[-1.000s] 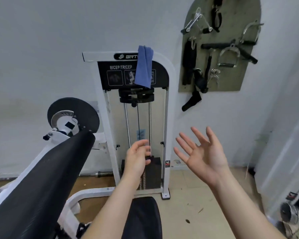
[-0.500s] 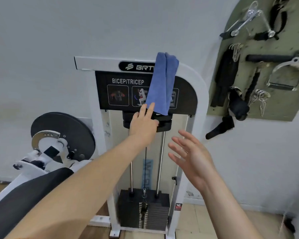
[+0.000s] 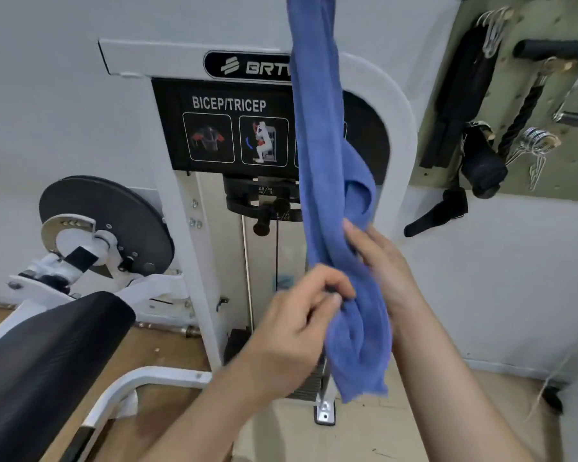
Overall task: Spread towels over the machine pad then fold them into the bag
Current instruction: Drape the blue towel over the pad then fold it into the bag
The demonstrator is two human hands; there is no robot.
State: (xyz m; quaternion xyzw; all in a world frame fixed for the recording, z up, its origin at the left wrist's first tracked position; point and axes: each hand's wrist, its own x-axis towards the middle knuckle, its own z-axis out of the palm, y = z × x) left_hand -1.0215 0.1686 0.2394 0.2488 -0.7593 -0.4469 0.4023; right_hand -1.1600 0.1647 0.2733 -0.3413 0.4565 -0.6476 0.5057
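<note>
The blue towel (image 3: 317, 128) is held between both hands at the centre of the frame. It is pinched by the left hand (image 3: 294, 328), whose fingers are curled and whose thumb and fingertips are closed on a fold at the towel's left edge. The right hand (image 3: 384, 265) is laid against the towel's right side with its fingers stretched upward along the cloth; whether it is gripped there cannot be told, since the thumb is hidden. The towel is bunched lengthwise, runs down from the top edge of the frame and ends in a loose hanging tail just below the hands. Behind it stands the white machine frame (image 3: 397, 128) with a black placard (image 3: 227, 128) marked BICEP/TRICEP. The black machine pad (image 3: 47, 361) is seen at the lower left, well apart from the towel, with a black disc (image 3: 121, 208) above it. A pegboard (image 3: 574, 175) hung with cable handles (image 3: 461, 95) is mounted at the upper right.
</note>
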